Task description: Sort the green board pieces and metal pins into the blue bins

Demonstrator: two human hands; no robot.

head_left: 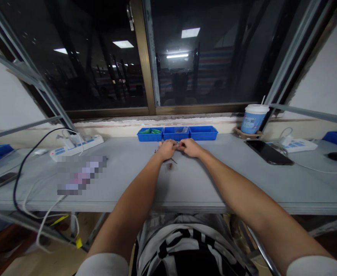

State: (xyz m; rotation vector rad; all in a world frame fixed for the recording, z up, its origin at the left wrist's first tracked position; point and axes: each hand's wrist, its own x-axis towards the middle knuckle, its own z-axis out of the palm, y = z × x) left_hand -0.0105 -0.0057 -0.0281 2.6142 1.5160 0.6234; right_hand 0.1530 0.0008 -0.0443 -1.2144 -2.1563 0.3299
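My left hand (167,150) and my right hand (190,148) meet over the grey table, just in front of the blue bins. Both have their fingers closed in a pinch, fingertips almost touching. Something small is between them, too small and too covered to name. Under and beside my left hand lie thin dark pieces (174,161), perhaps screws. Nearer to me is a small clear bag (170,166) with something brown in it. Behind the hands stand a left blue bin (143,137) with green packets, a middle blue bin (168,136) with clear plastic, and a right blue bin (203,136).
At the right are a lidded paper cup (253,120) in a brown holder, a black phone (268,152) and a power strip (301,145). Another power strip (76,147), a blurred-out flat object (82,176) and loose cables (20,172) occupy the left. A window (197,69) rises behind.
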